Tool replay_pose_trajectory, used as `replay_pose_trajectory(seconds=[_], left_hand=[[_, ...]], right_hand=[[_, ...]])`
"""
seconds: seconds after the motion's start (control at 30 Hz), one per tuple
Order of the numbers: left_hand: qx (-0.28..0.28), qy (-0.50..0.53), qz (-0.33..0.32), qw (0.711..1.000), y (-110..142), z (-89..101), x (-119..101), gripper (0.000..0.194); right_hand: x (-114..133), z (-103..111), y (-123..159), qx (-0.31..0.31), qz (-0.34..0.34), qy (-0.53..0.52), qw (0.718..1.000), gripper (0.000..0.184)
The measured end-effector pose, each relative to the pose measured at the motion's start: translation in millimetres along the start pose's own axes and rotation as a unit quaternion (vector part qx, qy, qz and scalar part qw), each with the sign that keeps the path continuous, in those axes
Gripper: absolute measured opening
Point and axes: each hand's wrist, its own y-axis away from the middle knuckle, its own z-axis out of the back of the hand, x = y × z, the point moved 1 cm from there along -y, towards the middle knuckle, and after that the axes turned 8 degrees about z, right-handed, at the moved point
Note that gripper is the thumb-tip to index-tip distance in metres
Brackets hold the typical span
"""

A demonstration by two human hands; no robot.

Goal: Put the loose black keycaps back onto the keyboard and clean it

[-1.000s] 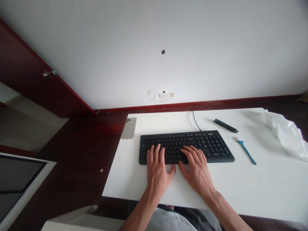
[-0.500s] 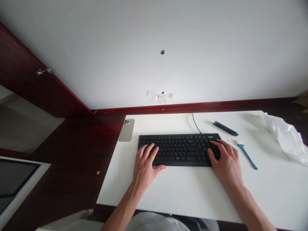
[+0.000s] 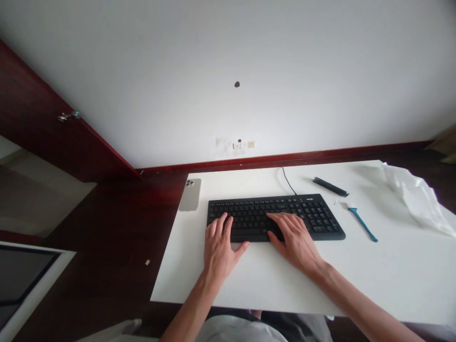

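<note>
So both bare hands, left hand (image 3: 218, 244) and right hand (image 3: 295, 237), are spread loosely over a wide black plastic keyboard (image 3: 252, 223).

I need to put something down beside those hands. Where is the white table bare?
The white table is bare at right, between the right forearm, blue-handled tool and white sheeting. A narrower patch lies behind the keyboard, between phone and cable. Crowded: right of the keyboard, where the black strip and tool lie, and under the sheeting.
</note>
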Motion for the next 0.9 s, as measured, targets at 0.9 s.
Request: replay_pose_trajectory(seconds=[0.9], left_hand=[[-0.033, -0.002, -0.001, 0.999, -1, -0.8, -2, 0.064]], right_hand=[[21, -27, -32, 0.001, 0.058, 0.025, 0.998, 0.019]])
